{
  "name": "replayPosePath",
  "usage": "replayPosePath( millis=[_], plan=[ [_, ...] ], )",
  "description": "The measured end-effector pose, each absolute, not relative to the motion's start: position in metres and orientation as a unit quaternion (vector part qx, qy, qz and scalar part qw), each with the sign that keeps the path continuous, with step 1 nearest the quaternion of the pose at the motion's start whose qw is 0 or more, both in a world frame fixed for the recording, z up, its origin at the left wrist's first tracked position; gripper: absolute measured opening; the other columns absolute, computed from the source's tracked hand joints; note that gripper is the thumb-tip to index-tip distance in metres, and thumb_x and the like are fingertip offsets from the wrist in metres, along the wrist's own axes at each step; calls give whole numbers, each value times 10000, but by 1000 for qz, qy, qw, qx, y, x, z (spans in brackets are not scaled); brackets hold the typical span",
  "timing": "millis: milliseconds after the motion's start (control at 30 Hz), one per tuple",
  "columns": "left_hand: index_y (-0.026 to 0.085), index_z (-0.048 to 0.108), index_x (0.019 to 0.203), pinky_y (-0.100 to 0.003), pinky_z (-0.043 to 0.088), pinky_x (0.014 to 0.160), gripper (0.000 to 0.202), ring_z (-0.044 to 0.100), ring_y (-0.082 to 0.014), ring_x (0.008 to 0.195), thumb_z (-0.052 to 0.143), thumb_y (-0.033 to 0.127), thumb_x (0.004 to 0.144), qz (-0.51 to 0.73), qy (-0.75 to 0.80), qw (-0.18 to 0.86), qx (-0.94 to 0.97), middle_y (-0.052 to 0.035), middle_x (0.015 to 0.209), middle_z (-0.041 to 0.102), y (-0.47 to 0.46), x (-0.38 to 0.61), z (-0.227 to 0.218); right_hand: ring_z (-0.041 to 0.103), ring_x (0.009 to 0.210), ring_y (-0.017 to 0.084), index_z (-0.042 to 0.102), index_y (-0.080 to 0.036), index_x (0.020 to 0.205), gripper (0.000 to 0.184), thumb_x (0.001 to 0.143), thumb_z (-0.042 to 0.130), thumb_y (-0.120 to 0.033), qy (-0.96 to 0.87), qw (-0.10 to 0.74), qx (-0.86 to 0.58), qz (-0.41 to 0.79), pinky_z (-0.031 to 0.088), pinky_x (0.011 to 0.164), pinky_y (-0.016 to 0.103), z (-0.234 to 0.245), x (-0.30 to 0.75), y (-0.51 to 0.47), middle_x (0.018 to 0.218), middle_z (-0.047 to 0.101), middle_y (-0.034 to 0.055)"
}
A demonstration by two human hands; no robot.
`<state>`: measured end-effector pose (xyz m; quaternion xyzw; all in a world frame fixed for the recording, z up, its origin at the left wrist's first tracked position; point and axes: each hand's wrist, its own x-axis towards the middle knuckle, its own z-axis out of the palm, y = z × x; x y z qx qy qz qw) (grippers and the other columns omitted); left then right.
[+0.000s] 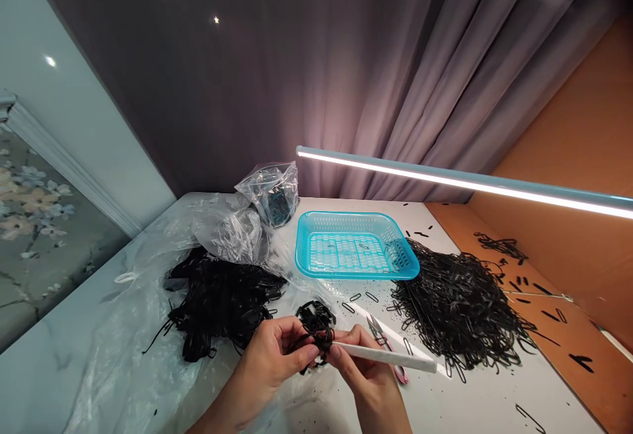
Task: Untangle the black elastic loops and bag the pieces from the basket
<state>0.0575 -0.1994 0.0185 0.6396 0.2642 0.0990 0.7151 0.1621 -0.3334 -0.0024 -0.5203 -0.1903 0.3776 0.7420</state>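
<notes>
My left hand (270, 361) is closed in a pinch on a small tangle of black elastic bands (316, 332) held just above the table. My right hand (368, 371) grips a thin white stick-like tool (390, 357) whose tip points left into the same tangle; its fingers also touch the bands. A pair of small snips (380, 338) with a pink handle lies on the table just behind my right hand.
A turquoise plastic basket (309, 259) sits behind my hands. A heap of black bands (455, 302) lies at the right, another bundle (217, 302) at the left on clear plastic sheeting (128, 355). A crumpled clear bag (271, 193) stands at the back. A lit lamp bar (469, 183) crosses overhead.
</notes>
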Motion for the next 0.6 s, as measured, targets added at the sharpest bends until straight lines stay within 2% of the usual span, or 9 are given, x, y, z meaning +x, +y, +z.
replayPosePath(
  millis=[167,333,600],
  plan=[
    [126,612,755,-247,408,619,193,528,-135,661,716,287,780,94,281,690,661,-17,689,625,-199,58,17,591,790,216,634,-206,729,249,788,760,-413,-167,749,-520,376,489,759,334,-5,161,-332,797,686,50],
    [127,611,750,-255,409,619,192,529,-142,666,704,292,780,101,279,678,673,-20,691,621,-200,58,17,589,812,224,615,-209,719,263,783,766,-414,-155,761,-498,386,486,783,359,-7,161,-331,839,699,63],
    [119,628,790,-271,427,657,199,546,-163,719,709,301,791,98,270,680,675,-32,739,622,-201,57,16,600,811,220,628,-206,759,236,826,727,-410,-189,734,-540,365,471,758,325,-7,161,-333,838,683,49]
  ],
)
